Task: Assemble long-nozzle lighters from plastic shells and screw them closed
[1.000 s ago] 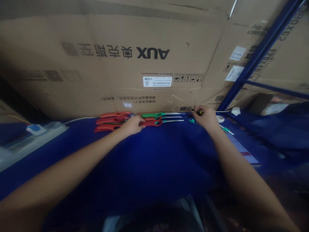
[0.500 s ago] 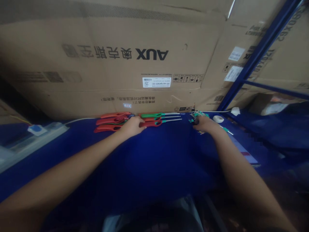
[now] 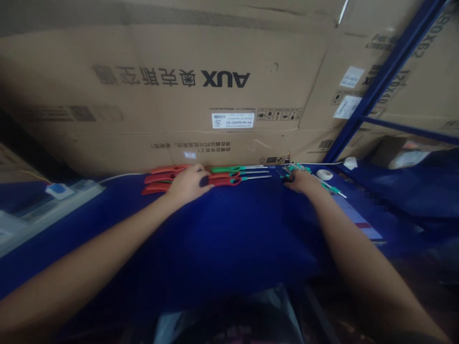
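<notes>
Red-handled long-nose lighters lie stacked at the left on the blue tabletop. My left hand rests over their front ends, thumb and forefinger apart with blue showing between them; the other fingertips are hidden. Just right of it is a second row: a green lighter behind red lighters, metal tubes pointing right. My right hand is closed at a small heap of green-and-metal lighter nozzles. What its fingertips pinch is too small to make out. Another nozzle lies beside that wrist.
Behind the tabletop stands a large cardboard carton. A white tape roll and a printed sheet are at the right, near a blue rack post. A power strip with a plug lies at the left.
My left hand has shifted slightly left, off the handle end of the front red lighter in the second row. My right hand has barely moved at the nozzle heap.
</notes>
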`<state>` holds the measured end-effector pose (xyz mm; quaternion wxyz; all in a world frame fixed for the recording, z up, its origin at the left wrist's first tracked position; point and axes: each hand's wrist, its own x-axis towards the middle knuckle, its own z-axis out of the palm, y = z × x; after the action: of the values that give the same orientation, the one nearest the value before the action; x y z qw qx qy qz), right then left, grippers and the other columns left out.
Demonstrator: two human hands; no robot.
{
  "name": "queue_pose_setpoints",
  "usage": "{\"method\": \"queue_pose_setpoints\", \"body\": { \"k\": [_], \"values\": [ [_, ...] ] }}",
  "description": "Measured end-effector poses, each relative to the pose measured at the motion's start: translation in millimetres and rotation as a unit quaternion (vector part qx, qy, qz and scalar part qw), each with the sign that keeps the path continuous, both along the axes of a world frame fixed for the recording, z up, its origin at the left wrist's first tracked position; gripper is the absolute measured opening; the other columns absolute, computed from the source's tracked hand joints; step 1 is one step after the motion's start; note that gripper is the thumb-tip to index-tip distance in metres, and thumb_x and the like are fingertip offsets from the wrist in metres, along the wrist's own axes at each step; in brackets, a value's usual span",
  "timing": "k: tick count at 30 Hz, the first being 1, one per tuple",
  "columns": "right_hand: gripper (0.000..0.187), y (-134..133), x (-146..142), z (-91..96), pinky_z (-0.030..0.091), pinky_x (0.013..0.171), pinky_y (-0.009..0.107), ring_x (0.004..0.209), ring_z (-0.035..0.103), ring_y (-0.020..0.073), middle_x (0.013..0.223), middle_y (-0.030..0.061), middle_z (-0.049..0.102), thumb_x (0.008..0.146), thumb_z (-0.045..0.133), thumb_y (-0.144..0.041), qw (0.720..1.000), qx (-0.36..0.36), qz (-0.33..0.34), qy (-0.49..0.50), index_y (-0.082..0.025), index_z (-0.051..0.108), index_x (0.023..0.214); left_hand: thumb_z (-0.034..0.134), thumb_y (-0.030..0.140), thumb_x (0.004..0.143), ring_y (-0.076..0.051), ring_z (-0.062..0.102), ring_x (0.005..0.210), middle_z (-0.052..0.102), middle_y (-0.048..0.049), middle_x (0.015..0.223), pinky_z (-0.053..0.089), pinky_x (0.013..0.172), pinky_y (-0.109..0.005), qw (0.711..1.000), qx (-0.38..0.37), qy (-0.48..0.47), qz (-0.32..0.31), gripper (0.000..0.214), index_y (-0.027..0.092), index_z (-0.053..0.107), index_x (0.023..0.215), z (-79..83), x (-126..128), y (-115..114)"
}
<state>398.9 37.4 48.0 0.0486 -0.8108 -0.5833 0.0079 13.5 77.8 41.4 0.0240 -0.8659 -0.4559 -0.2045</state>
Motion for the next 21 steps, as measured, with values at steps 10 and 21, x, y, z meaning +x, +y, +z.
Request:
{"method": "queue_pose_setpoints", "body": {
  "k": [10,21],
  "values": [
    [0.029,-2.3,-23.2,2.5,0.051,0.086,0.037,0.097,0.067,0.0272,0.108,0.0149,0.069,0.09,0.057,-0.035,0.977,0.164,0.131,0.029,-0.016,0.068,0.109,0.065,0.055,0.081,-0.03,0.064,0.107,0.068,-0.0117,0.11,0.048,0.1,-0.044,0.999,-0.016,0.014,-0.049,0.046,0.017,0.069,0.107,12.6,-104.1,-2.8],
    [0.02,-21.5,-58.7,0.2,0.051,0.084,0.031,0.092,0.066,0.0202,0.101,0.0076,0.069,0.095,0.052,-0.028,0.887,0.185,0.421,0.05,-0.021,0.069,0.099,0.057,0.046,0.088,-0.029,0.063,0.103,0.066,-0.011,0.109,0.049,0.095,-0.044,0.998,-0.054,0.007,-0.034,0.03,0.02,0.063,0.102,-12.3,-135.3,5.2]
  ]
}}
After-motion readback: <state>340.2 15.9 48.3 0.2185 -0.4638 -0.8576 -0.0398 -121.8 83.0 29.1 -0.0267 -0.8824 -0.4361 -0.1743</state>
